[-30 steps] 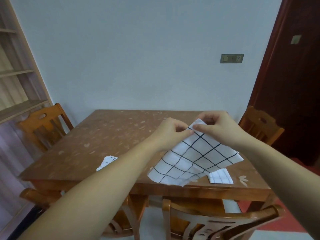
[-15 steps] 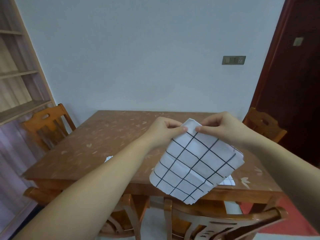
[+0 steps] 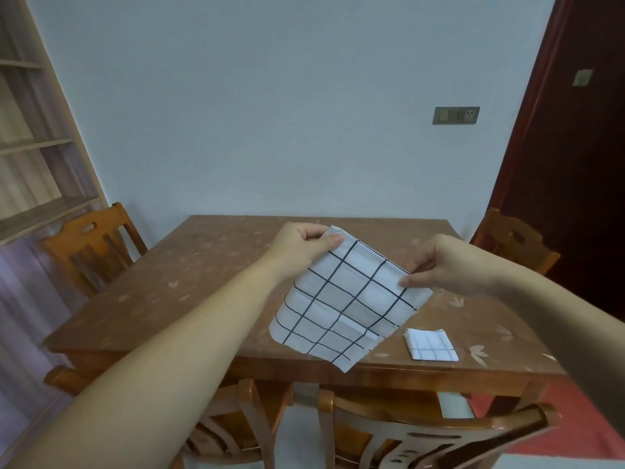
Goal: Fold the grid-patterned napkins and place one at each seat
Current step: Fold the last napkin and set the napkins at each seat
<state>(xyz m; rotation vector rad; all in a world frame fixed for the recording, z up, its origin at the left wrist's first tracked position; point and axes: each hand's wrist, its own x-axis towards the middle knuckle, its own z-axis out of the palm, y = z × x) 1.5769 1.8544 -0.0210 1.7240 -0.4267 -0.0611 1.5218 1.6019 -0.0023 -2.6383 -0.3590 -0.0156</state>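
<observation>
head view: a soft white napkin (image 3: 341, 299) with a black grid is held above the glossy wooden table (image 3: 189, 279), pinched at two upper corners by the left hand (image 3: 299, 247) and right hand (image 3: 446, 265). a folded square napkin (image 3: 431, 344) lies flat near the table's right front edge.

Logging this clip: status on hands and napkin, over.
Both pinching corners: left hand, right hand. Grid napkin in the air over table. Folded napkin lies apart on it; nothing in the way.
</observation>
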